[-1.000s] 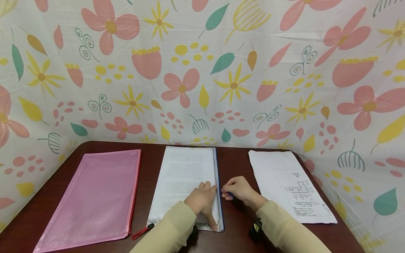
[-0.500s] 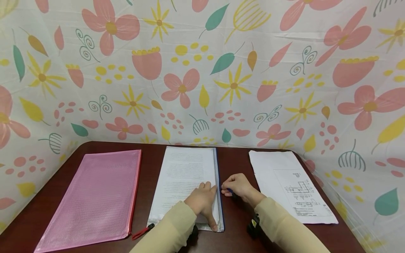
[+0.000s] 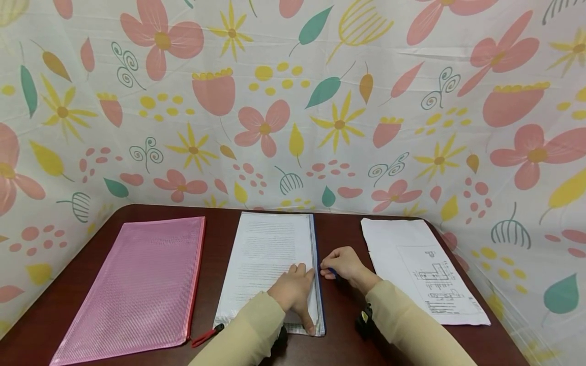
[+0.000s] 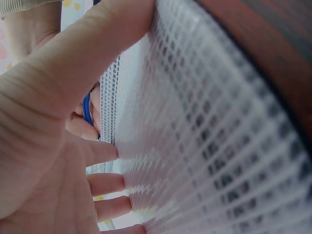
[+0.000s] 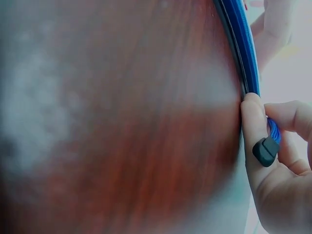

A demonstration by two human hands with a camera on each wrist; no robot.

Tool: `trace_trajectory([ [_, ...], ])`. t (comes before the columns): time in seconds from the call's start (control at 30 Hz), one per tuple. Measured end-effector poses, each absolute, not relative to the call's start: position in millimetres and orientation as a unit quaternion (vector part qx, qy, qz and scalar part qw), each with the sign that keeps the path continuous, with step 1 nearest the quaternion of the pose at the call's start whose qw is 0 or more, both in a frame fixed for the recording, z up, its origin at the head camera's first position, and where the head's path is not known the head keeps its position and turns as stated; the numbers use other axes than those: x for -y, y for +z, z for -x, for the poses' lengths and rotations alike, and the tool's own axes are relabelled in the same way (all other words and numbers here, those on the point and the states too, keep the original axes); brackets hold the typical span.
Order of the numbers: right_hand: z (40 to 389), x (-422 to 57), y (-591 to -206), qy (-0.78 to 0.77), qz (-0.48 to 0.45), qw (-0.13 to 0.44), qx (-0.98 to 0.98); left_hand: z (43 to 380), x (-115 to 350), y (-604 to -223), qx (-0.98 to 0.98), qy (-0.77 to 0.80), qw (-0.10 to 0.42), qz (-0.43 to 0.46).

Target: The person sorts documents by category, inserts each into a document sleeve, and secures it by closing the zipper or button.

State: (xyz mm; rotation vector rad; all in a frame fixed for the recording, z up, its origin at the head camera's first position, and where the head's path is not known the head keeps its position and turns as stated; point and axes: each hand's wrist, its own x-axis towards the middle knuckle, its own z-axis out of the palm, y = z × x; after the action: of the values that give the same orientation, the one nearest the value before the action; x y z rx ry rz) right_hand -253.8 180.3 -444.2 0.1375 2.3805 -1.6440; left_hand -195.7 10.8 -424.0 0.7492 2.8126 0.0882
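A clear mesh zipper document bag (image 3: 270, 239) with printed sheets showing in it lies at the middle of the table. My left hand (image 3: 295, 291) rests on its lower right part with fingers spread and straight; in the left wrist view the fingertips (image 4: 113, 207) touch the mesh. A blue zipper (image 5: 243, 48) runs along the bag's right edge. Partway along it, my right hand (image 3: 344, 264) pinches the zipper pull, whose blue cord (image 5: 274, 129) ends in a black tip (image 5: 265, 152). The slider itself is hidden by the fingers.
On the left lies a pink mesh zipper bag (image 3: 142, 274) with a red zipper edge. Its red cord pull (image 3: 206, 336) with a black tip sits near my left sleeve. White sheets (image 3: 407, 244) with a printed drawing lie at the right. Flowered cloth (image 3: 293, 101) hangs behind the table.
My right hand has slid a little farther from me along the bag's right edge, with the zipper pull pinched. The left hand has stayed in place on the bag.
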Motion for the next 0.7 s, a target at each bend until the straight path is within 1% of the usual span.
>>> trace_trajectory([
  [0.7,281,-178,-444,-0.55,-0.062,0.114,-0.825,196,-10,-424,-0.961,0.03,0.113,-0.251],
])
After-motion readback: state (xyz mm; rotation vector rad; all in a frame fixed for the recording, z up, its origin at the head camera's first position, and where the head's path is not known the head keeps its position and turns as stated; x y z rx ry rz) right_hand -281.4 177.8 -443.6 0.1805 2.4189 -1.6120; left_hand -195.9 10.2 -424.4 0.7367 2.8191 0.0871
